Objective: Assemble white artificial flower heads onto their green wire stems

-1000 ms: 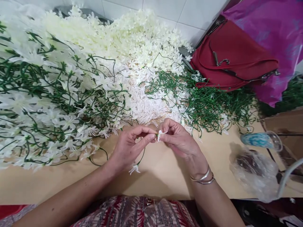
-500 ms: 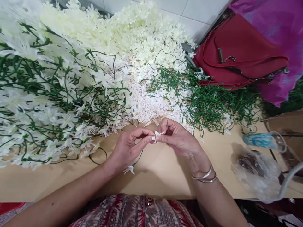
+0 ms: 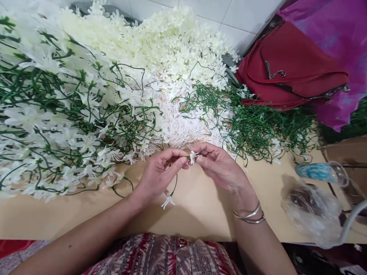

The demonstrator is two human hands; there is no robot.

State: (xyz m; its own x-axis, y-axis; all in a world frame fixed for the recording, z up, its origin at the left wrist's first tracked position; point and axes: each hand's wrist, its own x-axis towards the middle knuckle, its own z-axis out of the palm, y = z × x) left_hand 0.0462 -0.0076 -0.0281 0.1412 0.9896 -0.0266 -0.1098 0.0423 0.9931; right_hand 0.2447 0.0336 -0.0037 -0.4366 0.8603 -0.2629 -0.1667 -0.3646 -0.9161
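My left hand (image 3: 159,172) pinches the green plastic stem of an artificial flower between thumb and fingertips. A small white blossom (image 3: 193,157) sits just beyond those fingertips, with thin white stamens sticking out to the right. At these stamens, the thumb and fingers of my right hand (image 3: 222,166) are closed together. Below my left hand hangs another branch of the stem (image 3: 176,182), tipped with a second white blossom (image 3: 168,201). Behind my hands lies a heap of loose white stamens (image 3: 180,124).
Finished-looking flower sprays (image 3: 71,126) fill the left. Cream petals (image 3: 177,42) are piled at the back, bare green stems (image 3: 258,131) at the right. A red handbag (image 3: 298,61), a blue-patterned cup (image 3: 315,171) and a clear plastic bag (image 3: 315,217) stand on the right.
The blossom between my hands has turned, and its stamens now show pointing right. My right fingers have shifted from the petals to the stamens. The hanging blossom has swung rightward.
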